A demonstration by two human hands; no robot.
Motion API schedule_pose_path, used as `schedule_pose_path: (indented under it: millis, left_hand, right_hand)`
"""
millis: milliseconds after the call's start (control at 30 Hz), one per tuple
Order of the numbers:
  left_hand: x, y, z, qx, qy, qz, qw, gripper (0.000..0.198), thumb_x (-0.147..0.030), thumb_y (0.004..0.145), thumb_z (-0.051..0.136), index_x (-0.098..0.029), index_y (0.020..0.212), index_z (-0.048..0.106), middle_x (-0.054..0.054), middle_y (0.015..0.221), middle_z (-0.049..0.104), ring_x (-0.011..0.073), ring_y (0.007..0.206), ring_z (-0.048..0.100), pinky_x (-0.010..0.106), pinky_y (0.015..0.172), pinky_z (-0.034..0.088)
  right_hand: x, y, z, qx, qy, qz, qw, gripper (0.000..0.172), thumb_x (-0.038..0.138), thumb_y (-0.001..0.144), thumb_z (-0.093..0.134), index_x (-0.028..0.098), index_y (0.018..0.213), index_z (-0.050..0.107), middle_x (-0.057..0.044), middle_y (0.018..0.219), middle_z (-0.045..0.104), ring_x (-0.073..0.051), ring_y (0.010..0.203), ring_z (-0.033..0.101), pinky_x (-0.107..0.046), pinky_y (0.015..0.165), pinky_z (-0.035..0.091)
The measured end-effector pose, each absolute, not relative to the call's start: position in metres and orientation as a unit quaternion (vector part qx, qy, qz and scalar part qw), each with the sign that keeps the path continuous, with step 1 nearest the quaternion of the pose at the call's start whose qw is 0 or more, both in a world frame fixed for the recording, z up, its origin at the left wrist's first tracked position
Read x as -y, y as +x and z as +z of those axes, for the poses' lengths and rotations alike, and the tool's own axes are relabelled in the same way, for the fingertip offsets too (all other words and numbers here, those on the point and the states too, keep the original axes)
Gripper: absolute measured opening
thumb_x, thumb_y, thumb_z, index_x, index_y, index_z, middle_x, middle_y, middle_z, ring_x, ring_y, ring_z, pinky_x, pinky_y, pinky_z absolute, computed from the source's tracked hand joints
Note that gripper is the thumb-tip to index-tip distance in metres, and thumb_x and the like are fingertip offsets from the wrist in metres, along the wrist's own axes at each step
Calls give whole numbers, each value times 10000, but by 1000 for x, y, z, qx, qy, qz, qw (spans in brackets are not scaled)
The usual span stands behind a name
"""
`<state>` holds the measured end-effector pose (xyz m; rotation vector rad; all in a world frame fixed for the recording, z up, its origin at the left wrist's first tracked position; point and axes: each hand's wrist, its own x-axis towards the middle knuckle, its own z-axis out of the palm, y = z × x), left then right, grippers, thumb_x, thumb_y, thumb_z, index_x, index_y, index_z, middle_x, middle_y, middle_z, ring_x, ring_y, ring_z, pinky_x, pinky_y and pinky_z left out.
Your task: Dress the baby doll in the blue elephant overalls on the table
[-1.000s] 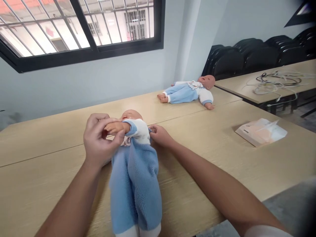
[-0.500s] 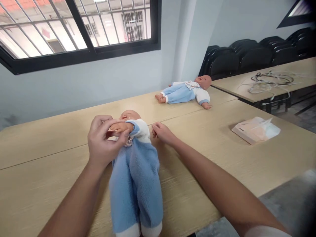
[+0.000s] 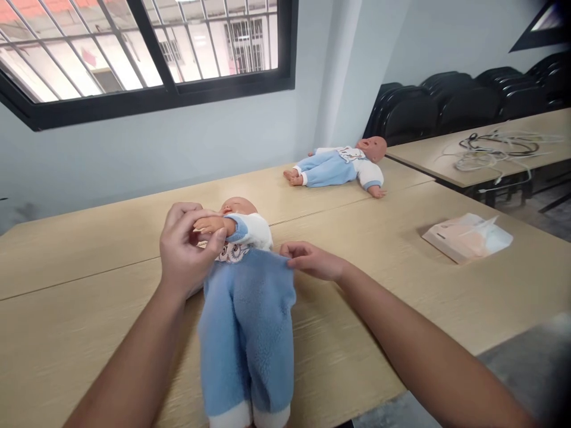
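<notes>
A doll (image 3: 250, 309) lies on tables (image 3: 366, 321) below a window (image 3: 154, 47).

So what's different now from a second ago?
The right hand has moved toward the wearer along the side of the near plastic doll and now pinches its fuzzy blue trousers at the waist, drawing them outward. The left hand still holds the doll's bare plastic hand. The far plastic doll in blue and white and white-and-peach tissue pack stayed put.
</notes>
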<state>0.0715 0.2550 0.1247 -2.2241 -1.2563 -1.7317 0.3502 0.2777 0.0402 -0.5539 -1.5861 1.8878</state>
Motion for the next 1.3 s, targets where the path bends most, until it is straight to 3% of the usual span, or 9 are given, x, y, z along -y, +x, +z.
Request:
schedule_pose_path:
  millis: [167, 467, 667, 867, 933, 1000, 1067, 1200, 1300]
  left_hand:
    - [-257, 71, 124, 386, -729, -564, 22, 193, -371, 882, 709, -211, 976, 760, 45, 978, 585, 205, 929, 618, 347, 801, 530]
    - [-258, 76, 118, 363, -764, -533, 0, 230, -393, 884, 722, -220, 1034, 744, 50, 996, 608, 210, 964, 613, 354, 834, 551]
    - [-244, 102, 111, 364, -809, -461, -24, 261, -326, 850, 765, -217, 1083, 725, 57, 1042, 623, 216, 998, 620, 357, 860, 564]
    - [-223, 145, 89, 304, -898, -310, -73, 282, -221, 878, 737, -240, 1157, 700, 60, 1114, 617, 204, 999, 641, 341, 861, 561]
    - [-216, 151, 86, 282, -917, -264, -98, 349, -204, 901, 711, -246, 1244, 664, 69, 1189, 622, 213, 1053, 653, 370, 933, 564]
    - [-206, 150, 86, 272, -922, -237, -139, 485, -255, 922, 711, -263, 1389, 579, 89, 1333, 603, 241, 1197, 635, 414, 1043, 545]
    - [-193, 140, 88, 294, -914, -223, -168, 589, -312, 940, 700, -284, 1490, 491, 99, 1451, 563, 266, 1336, 575, 454, 1142, 496]
    - [-151, 108, 80, 433, -861, -221, -150, 639, -399, 938, 696, -301, 1524, 461, 111, 1558, 494, 341, 1478, 434, 583, 1247, 371]
    - [-109, 83, 62, 572, -766, -251, -153, 761, -412, 901, 727, -289, 1569, 383, 146, 1707, 262, 412, 1578, 262, 682, 1257, 297]
  right_hand:
    - [-287, 358, 34, 607, -250, 712, 250, 328, 382, 818, 793, 182, 1056, 690, -29, 1037, 684, -184, 953, 604, -324, 871, 469]
    - [-292, 329, 17, 624, -388, 522, 433, 337, 463, 826, 761, 217, 786, 534, 36, 750, 566, -141, 710, 501, -287, 689, 413]
    - [-283, 326, 19, 602, -478, 437, 466, 277, 359, 776, 754, 220, 929, 569, 19, 845, 625, -162, 764, 561, -300, 717, 456]
    - [-241, 347, 40, 474, -387, 641, 463, 462, 608, 974, 552, 265, 1280, 601, -39, 1101, 724, -192, 902, 680, -300, 722, 548]
    - [-233, 353, 42, 461, -359, 686, 434, 531, 658, 982, 521, 285, 1353, 591, -24, 965, 731, -170, 728, 661, -267, 575, 520]
    - [-232, 361, 42, 459, -372, 703, 395, 550, 652, 970, 560, 285, 1380, 577, 33, 699, 639, -124, 463, 501, -228, 398, 389]
    - [-235, 370, 42, 469, -393, 702, 364, 541, 605, 951, 628, 261, 1366, 583, 67, 590, 555, -89, 361, 349, -222, 329, 287]
    - [-244, 384, 44, 518, -404, 682, 323, 581, 470, 898, 731, 250, 1412, 573, -13, 826, 717, -118, 491, 524, -244, 389, 411]
    - [-246, 388, 47, 553, -412, 649, 322, 629, 368, 850, 765, 245, 1440, 584, -75, 1136, 760, -179, 761, 675, -275, 562, 549]
